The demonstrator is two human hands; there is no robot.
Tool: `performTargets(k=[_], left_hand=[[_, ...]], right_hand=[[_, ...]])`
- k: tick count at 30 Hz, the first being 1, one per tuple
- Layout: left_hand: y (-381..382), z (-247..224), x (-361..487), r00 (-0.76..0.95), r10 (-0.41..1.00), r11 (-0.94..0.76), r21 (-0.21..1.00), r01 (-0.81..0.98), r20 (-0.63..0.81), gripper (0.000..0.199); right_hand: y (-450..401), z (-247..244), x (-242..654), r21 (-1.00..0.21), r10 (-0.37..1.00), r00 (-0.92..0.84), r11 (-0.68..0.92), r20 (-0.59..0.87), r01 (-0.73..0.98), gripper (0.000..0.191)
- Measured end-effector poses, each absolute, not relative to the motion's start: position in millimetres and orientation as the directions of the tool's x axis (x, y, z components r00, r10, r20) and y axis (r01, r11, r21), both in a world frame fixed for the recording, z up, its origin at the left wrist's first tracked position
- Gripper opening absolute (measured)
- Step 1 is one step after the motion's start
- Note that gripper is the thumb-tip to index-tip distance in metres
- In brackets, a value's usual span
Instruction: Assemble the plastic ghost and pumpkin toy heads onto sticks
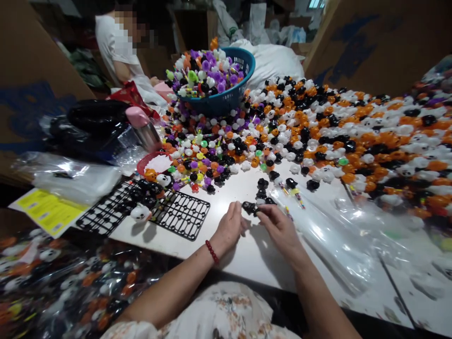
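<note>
A small black plastic toy figure (249,207) is between my hands over the white table. My right hand (280,228) pinches its right end between thumb and fingertips. The fingers of my left hand (229,227) are drawn together at its left side, and their tips partly hide how they hold it. Just beyond lie several more black figures (262,183) and a few figures with colourful striped sticks (299,197). Clear plastic bags (332,240) lie flat to the right of my right hand.
Left stands a black grid rack (190,216) bearing a white ghost figure (140,213). Behind are a red basket (141,162), a pink-lidded bottle (143,127) and a blue basket (247,70) of toys. Orange, white and black figures (353,117) pile right. A person (116,52) sits back left.
</note>
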State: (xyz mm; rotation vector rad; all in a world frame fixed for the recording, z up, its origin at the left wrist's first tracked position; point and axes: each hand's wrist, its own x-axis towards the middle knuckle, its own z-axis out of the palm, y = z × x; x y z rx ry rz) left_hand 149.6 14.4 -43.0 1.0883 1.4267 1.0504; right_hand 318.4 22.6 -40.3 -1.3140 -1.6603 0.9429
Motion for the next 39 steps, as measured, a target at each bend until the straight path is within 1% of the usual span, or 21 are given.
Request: performTargets(k=[2,3,5,6,9,12,14,15,18,19,21,22,24,26,28,30,33,35,36,37,39], left_hand=[[24.8,-40.5,132.2,-0.094,0.991,0.118,0.930,0.347,-0.091,0.034],[31.8,-40.3,122.1,-0.106,0.994,0.055,0.869,0.492,-0.003,0.029],[48.6,-42.0,101.7,-0.106,0.982,-0.030,0.684,0.729,0.157,0.033],[57.7,-43.6,92.4,-0.084,0.978,-0.042,0.579,0.815,0.188,0.038],[82.6,-48.6,71.7,-0.052,0.989,0.005,0.326,0.945,0.137,0.040],[95.8,-50.6,63.6,0.004,0.994,-0.032,0.270,0.962,0.106,0.033],[95.9,-49.6,65.9,0.045,0.991,-0.084,0.321,0.943,0.126,0.029],[93.6,-48.9,69.7,0.050,0.988,-0.104,0.384,0.917,0.148,0.028],[79.1,-48.0,90.6,-0.013,0.982,-0.123,0.684,0.719,0.190,0.027],[73.1,-48.7,99.5,-0.023,0.987,-0.110,0.778,0.619,0.157,0.025],[63.3,-51.5,116.2,-0.005,0.998,-0.050,0.876,0.480,0.060,0.023],[60.7,-53.2,122.6,-0.004,0.999,-0.032,0.889,0.457,0.038,0.023],[62.8,-55.8,128.8,-0.055,0.993,-0.059,0.854,0.516,0.102,0.026],[74.5,-56.0,126.0,-0.113,0.964,-0.110,0.750,0.652,0.240,0.029],[92.4,-54.2,117.0,-0.102,0.950,-0.108,0.616,0.780,0.296,0.035],[110.7,-51.8,106.9,-0.061,0.972,-0.063,0.504,0.862,0.226,0.037],[127.7,-49.8,97.9,-0.006,0.991,-0.051,0.431,0.901,0.131,0.025],[128.1,-48.9,97.1,-0.007,0.994,-0.047,0.498,0.866,0.106,0.027],[124.9,-48.2,97.6,-0.019,0.997,-0.026,0.578,0.816,0.073,0.032],[119.8,-47.3,98.4,-0.026,0.999,0.005,0.687,0.726,0.021,0.037],[105.0,-44.0,99.7,0.029,0.993,0.089,0.900,0.426,-0.112,0.043]], right_hand=[[32.9,-40.5,325.9,-0.776,0.953,-0.068,0.279,0.294,0.565,0.031],[36.9,-40.4,327.6,-0.688,0.928,-0.039,0.302,0.370,0.660,0.033],[41.3,-40.4,325.1,-0.541,0.881,-0.033,0.318,0.471,0.779,0.034],[41.9,-40.6,320.8,-0.509,0.870,-0.053,0.335,0.491,0.793,0.034],[38.6,-43.2,298.3,-0.531,0.858,-0.184,0.451,0.480,0.718,0.030],[34.5,-50.4,271.1,-0.586,0.851,-0.272,0.511,0.450,0.629,0.029],[36.2,-58.0,256.3,-0.618,0.856,-0.289,0.511,0.429,0.597,0.035],[38.9,-62.3,250.6,-0.633,0.861,-0.287,0.505,0.421,0.587,0.040],[53.5,-75.0,240.4,-0.683,0.883,-0.256,0.468,0.394,0.561,0.055],[59.3,-78.3,239.0,-0.707,0.894,-0.246,0.447,0.374,0.548,0.057],[70.0,-82.2,238.8,-0.754,0.920,-0.225,0.391,0.320,0.527,0.056],[74.5,-82.5,240.0,-0.766,0.930,-0.214,0.366,0.297,0.527,0.055],[81.1,-79.5,245.0,-0.760,0.943,-0.190,0.333,0.274,0.559,0.054],[85.4,-72.1,252.9,-0.731,0.953,-0.164,0.301,0.255,0.613,0.056],[88.0,-61.9,262.4,-0.710,0.964,-0.144,0.263,0.225,0.653,0.055],[88.4,-50.8,271.5,-0.721,0.971,-0.114,0.234,0.212,0.652,0.051],[81.3,-36.3,282.5,-0.783,0.972,-0.077,0.226,0.223,0.580,0.053],[70.8,-28.6,287.9,-0.820,0.970,-0.101,0.242,0.223,0.518,0.053],[64.4,-25.3,290.3,-0.835,0.969,-0.119,0.247,0.217,0.492,0.050],[57.8,-22.4,292.6,-0.847,0.970,-0.133,0.244,0.205,0.472,0.047],[45.7,-17.9,297.2,-0.872,0.976,-0.131,0.214,0.174,0.441,0.041]])
